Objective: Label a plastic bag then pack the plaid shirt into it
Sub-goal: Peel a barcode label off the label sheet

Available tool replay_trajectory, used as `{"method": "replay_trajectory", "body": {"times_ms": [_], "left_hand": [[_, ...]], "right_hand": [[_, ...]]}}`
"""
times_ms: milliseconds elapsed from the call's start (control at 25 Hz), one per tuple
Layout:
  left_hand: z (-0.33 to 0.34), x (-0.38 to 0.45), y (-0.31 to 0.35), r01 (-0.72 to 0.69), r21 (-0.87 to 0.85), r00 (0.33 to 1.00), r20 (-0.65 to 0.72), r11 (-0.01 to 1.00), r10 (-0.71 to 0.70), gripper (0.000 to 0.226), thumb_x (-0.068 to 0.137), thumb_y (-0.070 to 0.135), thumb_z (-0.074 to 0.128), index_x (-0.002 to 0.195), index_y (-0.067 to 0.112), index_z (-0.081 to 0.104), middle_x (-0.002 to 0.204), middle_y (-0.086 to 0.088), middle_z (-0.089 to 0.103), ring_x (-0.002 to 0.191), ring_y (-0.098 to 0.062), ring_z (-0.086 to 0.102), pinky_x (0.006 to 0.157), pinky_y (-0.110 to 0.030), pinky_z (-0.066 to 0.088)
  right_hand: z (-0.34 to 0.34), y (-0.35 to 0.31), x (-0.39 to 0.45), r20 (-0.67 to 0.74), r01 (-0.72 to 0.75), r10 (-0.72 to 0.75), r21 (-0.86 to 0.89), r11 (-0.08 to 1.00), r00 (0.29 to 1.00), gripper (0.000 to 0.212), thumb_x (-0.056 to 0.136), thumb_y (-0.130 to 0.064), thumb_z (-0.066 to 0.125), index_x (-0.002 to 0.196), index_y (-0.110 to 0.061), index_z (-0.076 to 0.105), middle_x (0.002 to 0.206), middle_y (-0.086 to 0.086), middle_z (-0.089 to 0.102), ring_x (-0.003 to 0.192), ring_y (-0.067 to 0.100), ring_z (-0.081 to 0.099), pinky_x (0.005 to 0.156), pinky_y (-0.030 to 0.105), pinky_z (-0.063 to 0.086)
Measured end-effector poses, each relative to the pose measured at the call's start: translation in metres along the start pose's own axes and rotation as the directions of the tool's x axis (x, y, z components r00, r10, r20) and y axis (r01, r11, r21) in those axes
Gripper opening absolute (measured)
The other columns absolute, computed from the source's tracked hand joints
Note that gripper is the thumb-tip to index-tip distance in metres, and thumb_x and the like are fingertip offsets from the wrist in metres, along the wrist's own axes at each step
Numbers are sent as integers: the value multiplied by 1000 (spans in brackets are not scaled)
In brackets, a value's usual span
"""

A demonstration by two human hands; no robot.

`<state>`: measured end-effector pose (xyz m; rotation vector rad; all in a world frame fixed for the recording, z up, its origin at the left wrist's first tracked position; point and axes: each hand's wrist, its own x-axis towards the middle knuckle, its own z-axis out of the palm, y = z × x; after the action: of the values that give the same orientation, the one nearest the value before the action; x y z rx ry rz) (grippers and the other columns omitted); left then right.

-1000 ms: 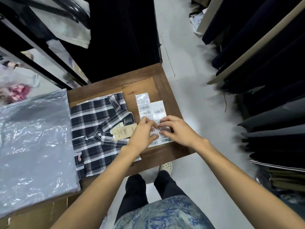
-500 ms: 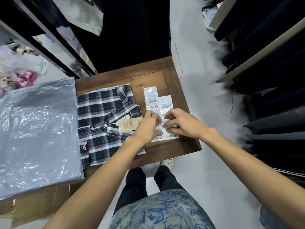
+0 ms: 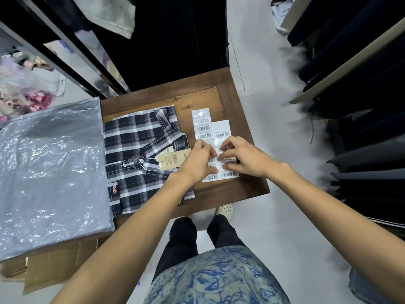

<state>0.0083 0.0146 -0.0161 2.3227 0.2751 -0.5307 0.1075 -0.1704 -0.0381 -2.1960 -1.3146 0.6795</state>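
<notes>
Hands meet over the barcode label sheet (image 3: 211, 137) on the wooden bench (image 3: 221, 81) — our left hand (image 3: 195, 163) and right hand (image 3: 245, 160) both have curled fingers pinching at 1 label mid-sheet. Just left lies the folded plaid shirt (image 3: 135, 145), its paper tag (image 3: 173, 159) on top — the plastic bag (image 3: 50, 172) lies beside it, further left.

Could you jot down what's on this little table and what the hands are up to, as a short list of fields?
surface: small wooden table
garment: folded plaid shirt with a paper price tag
sheets: barcode label sheets, right of the shirt
left hand: fingers curled at the labels
right hand: fingers pressing and picking at a label
bags: stack of plastic bags, left of the shirt
shirt packed: not yet
</notes>
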Motion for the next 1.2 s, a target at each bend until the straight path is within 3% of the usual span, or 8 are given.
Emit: {"method": "replay_trajectory", "body": {"times_ms": [400,600,800,960,1200], "left_hand": [[-1,-1,2,3,18,1000,9,1000,-3,47,77,14,86,115,8,59,115,-1,39,103,-18,57,101,-29,47],[-1,-1,3,10,25,1000,14,1000,-11,48,77,14,86,116,7,59,115,0,39,101,-17,55,101,-32,47],[-1,0,4,18,31,1000,21,999,-19,47,78,13,86,116,7,58,116,-2,39,103,-17,55,101,-30,47],[-1,-2,7,27,27,999,19,999,-28,46,78,12,85,116,7,59,115,-2,39,104,-18,55,102,-30,46],[5,-12,9,30,-14,998,-48,999,-31,26,81,7,77,104,9,66,114,-1,40,101,-17,55,102,-32,44]], "right_hand": [[4,-5,-5,-42,-15,17,33,999,999,9,87,-24,79,96,-24,80,119,1,55,112,16,51,95,38,50],[3,-5,-3,-31,-56,57,53,997,998,28,88,-25,78,116,-24,75,121,-2,55,116,16,48,101,30,43],[2,-7,-4,-28,-44,46,54,998,999,9,88,-29,77,95,-25,79,119,-2,54,114,16,49,97,35,48],[1,-9,-2,-24,-61,62,66,996,998,8,89,-29,76,94,-22,77,117,-4,53,112,13,47,97,31,45],[-3,-7,-3,14,-76,75,102,992,997,9,97,-19,65,97,-17,74,121,-4,55,119,14,46,105,31,42]]}}
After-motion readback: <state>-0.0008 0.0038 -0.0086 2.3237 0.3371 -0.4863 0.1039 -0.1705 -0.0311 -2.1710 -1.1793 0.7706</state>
